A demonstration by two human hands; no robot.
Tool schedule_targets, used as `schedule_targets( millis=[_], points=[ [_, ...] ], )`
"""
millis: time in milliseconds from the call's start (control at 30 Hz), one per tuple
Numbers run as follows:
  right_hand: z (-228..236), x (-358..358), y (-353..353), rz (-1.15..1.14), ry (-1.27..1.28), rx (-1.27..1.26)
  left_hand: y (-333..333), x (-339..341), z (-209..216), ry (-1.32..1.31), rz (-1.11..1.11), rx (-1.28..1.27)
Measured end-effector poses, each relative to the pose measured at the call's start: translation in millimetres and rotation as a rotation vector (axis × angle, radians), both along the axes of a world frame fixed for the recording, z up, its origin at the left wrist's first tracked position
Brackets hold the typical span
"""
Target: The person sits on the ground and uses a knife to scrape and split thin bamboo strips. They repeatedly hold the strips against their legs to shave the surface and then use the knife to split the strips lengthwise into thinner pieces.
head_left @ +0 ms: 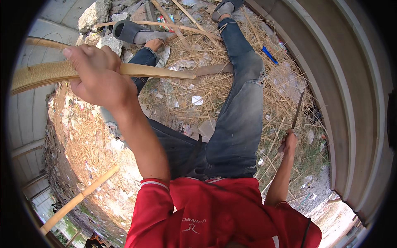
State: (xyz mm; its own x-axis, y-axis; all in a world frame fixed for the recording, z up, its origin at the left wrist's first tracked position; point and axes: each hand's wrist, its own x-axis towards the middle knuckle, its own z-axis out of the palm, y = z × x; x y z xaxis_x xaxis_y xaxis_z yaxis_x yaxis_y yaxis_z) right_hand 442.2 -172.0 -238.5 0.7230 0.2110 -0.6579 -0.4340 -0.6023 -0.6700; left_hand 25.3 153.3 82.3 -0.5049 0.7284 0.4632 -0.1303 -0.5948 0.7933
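My left hand [101,76] is closed around a long split bamboo strip [159,72], raised in front of my legs. From the grip, the strip runs out to the left rim, and its cut end points right, over the gap between my legs. Low on the right, away from the bamboo, my right hand [289,141] is closed on the handle of a long knife [297,110]. Its narrow dark blade points up and away from me. Most of the handle is hidden by my fingers.
Straw and thin shavings [206,99] litter the ground between my legs. Rocks [95,16] and loose bamboo pieces [192,29] lie by my slippers. A blue plastic object [269,56] rests beyond my right knee. Corrugated metal sheeting [343,82] curves along the right. Another bamboo pole [80,198] slants at lower left.
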Motion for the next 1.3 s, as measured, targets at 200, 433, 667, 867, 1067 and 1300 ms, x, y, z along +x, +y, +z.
schedule_targets(
  millis=[200,433,667,867,1067,1300],
  points=[
    [85,-65,108,0.209,-0.135,0.35,37,21,-55,-0.028,-0.033,-0.029],
    [187,-185,240,0.567,-0.023,0.858,44,51,-24,0.063,-0.22,-0.133],
    [177,-252,298,0.798,-0.248,0.9,19,77,-34,0.298,-0.439,-0.078],
    [247,-234,285,0.755,-0.158,0.983,-9,-21,-142,0.132,-0.232,-0.319],
    [389,-220,271,0.857,-0.336,1.126,-124,-5,-350,1.088,-0.795,-0.958],
    [480,-230,332,1.125,-0.325,1.276,-170,44,-355,1.547,-1.755,-0.979]
  ],
)
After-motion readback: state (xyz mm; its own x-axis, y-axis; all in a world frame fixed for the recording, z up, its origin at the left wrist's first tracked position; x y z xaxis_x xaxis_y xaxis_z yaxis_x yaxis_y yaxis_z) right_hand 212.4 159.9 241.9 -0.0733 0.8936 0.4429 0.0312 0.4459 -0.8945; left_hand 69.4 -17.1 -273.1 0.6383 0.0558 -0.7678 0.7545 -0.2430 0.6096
